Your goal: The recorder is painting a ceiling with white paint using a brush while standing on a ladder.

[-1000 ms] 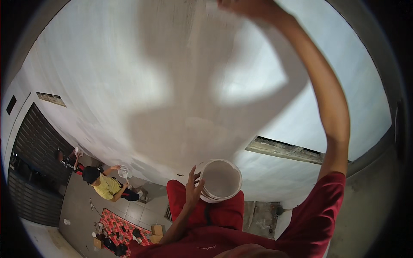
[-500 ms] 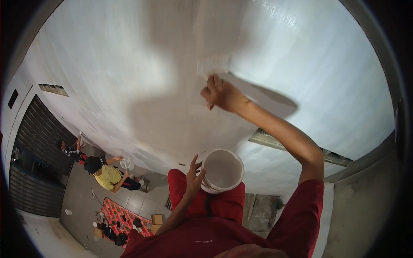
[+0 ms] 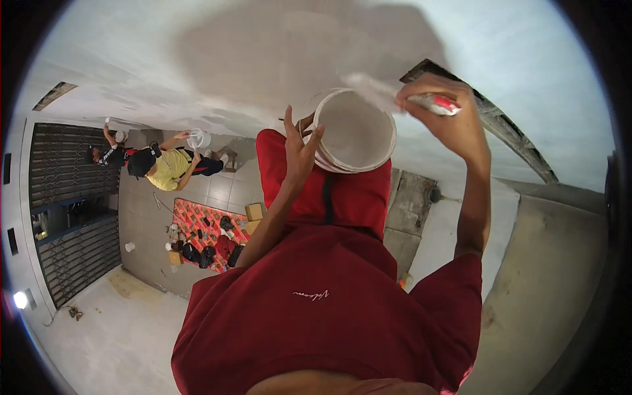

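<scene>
The left hand (image 3: 301, 148) holds the side of the white bucket (image 3: 355, 168), right by the red pants (image 3: 276, 171). The right hand (image 3: 451, 118) grips a brush (image 3: 380, 95), its blurry tip near the bucket's rim.

A left hand (image 3: 301, 150) touches a round white plastic bucket (image 3: 329, 160) while a right hand (image 3: 455, 115) grips a red-and-white brush (image 3: 432, 102)
</scene>
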### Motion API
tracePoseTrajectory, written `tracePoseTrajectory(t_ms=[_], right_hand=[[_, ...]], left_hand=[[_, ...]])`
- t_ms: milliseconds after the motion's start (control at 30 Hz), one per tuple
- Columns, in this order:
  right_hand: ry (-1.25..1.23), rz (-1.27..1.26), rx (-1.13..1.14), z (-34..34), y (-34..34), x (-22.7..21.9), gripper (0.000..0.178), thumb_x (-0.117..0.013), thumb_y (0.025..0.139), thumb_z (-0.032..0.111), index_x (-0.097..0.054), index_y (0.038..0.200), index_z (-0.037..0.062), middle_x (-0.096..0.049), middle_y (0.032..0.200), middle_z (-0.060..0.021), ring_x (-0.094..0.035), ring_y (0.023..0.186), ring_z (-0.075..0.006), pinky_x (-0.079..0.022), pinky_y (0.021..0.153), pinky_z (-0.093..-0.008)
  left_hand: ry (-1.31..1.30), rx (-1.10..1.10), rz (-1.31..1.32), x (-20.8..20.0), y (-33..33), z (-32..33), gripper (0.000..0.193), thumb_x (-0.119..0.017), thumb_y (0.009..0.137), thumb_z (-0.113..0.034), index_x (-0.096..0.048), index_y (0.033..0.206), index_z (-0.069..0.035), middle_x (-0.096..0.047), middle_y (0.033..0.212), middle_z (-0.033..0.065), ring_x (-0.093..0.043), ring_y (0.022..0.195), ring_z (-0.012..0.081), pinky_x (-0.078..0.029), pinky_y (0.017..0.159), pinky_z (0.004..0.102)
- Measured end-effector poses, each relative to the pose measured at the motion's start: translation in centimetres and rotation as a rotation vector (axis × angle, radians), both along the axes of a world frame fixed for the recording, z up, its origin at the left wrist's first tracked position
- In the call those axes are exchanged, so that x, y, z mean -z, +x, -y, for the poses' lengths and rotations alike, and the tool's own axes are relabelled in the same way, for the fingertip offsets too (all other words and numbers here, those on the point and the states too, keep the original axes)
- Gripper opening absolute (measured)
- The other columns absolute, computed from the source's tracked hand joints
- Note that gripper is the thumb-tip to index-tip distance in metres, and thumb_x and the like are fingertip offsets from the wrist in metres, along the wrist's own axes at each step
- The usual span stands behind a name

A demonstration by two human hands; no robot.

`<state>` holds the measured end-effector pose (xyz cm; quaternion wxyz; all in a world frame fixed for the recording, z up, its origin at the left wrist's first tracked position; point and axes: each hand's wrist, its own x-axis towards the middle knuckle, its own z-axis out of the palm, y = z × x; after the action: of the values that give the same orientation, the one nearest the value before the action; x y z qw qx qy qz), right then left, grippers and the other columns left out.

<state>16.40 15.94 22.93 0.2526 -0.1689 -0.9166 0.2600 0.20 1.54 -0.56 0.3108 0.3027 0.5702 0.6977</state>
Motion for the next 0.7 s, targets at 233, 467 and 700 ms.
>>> tracePoseTrajectory(t_ms=[233, 467, 700], right_hand=[[-0.435, 0.306, 0.168, 1.3, -1.0, 14.8, 0.010, -0.070, 0.077, 0.007, -0.070, 0.087, 0.0037, -0.068, 0.073, -0.0103, -0.064, 0.065, -0.0160, -0.049, 0.062, -0.0304], [-0.109, 0.467, 0.098, 3.2, -3.2, 19.9, 0.013, -0.060, 0.073, 0.006, -0.068, 0.083, 0.0012, -0.066, 0.082, -0.0219, -0.063, 0.082, -0.0408, -0.050, 0.074, -0.0484], [-0.410, 0.363, 0.099, 2.2, -2.2, 18.2, 0.015, -0.066, 0.076, 0.009, -0.069, 0.088, 0.0002, -0.067, 0.079, -0.0198, -0.066, 0.069, -0.0320, -0.051, 0.065, -0.0412]], left_hand=[[-0.034, 0.020, -0.001, -0.1, 0.6, 1.2, 0.083, -0.064, 0.092, -0.024, -0.010, 0.146, 0.008, -0.060, 0.121, 0.0234, -0.059, 0.111, 0.0268, -0.044, 0.096, 0.0395], [-0.050, 0.010, -0.030, -0.2, 0.4, 1.3, 0.081, -0.064, 0.091, -0.024, -0.013, 0.146, 0.006, -0.060, 0.122, 0.0234, -0.059, 0.111, 0.0263, -0.043, 0.096, 0.0407], [-0.071, 0.022, -0.042, -0.1, 0.0, 1.0, 0.076, -0.061, 0.094, -0.016, -0.012, 0.148, 0.003, -0.052, 0.127, 0.0269, -0.056, 0.111, 0.0264, -0.045, 0.095, 0.0370]])
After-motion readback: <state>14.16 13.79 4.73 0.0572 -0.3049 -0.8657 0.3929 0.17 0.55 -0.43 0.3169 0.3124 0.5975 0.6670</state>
